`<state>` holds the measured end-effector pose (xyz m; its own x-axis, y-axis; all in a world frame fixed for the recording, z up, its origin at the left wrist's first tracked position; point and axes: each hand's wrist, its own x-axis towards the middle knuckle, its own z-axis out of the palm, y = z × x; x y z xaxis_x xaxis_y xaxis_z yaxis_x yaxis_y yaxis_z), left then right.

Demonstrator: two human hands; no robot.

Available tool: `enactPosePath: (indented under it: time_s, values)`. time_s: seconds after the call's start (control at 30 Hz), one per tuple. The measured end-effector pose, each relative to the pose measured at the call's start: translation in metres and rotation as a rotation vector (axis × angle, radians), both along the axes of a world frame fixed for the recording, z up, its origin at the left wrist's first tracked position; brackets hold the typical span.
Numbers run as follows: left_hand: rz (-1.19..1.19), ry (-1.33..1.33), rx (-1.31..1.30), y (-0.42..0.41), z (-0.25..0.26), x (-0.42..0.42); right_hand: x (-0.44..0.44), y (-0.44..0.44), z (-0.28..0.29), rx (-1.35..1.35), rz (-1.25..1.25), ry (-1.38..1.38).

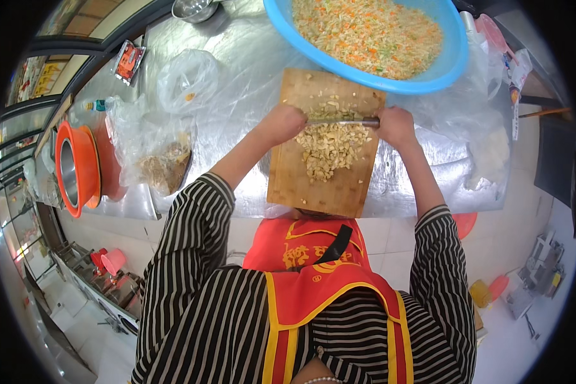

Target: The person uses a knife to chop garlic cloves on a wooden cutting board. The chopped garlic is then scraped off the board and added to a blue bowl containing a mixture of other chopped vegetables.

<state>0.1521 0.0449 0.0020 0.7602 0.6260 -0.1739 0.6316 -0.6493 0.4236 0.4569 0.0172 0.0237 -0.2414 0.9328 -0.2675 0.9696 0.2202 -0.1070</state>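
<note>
A wooden cutting board (288, 185) lies on the metal-topped table, with chopped pale pieces, possibly garlic or ginger, (329, 151) spread over its middle. Across them runs a knife (338, 122), its blade seen nearly edge-on. My right hand (397, 126) is closed around the handle at the board's right edge. At the other end, my left hand (287, 123) is closed at the blade's far end; its fingertips are hidden. Just beyond the board, a large blue basin (326, 56) holds a shredded mix (374, 36) with orange and green bits, and its rim overhangs the board's far edge.
Left on the table (240, 91) are a clear plastic bag (187, 79), a bag with brown contents (161, 165), a red packet (129, 61) and orange basins (79, 168). A metal bowl (194, 10) stands at the far left. Plastic bags and a pink item (492, 33) lie far right.
</note>
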Motion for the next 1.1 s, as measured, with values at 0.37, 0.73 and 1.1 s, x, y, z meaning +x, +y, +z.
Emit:
enactPosePath:
  time_s: [0.37, 0.73, 1.1]
  values:
    - [-0.075, -0.11, 0.048, -0.045, 0.0, -0.019, -0.024, -0.054, 0.028, -0.126, -0.087, -0.006]
    - [-0.015, -0.127, 0.026, -0.036, -0.003, -0.027, -0.029, -0.023, 0.042, -0.076, 0.016, -0.031]
    - [0.09, -0.139, 0.041, -0.036, 0.0, -0.033, -0.041, -0.002, 0.053, -0.062, 0.058, -0.044]
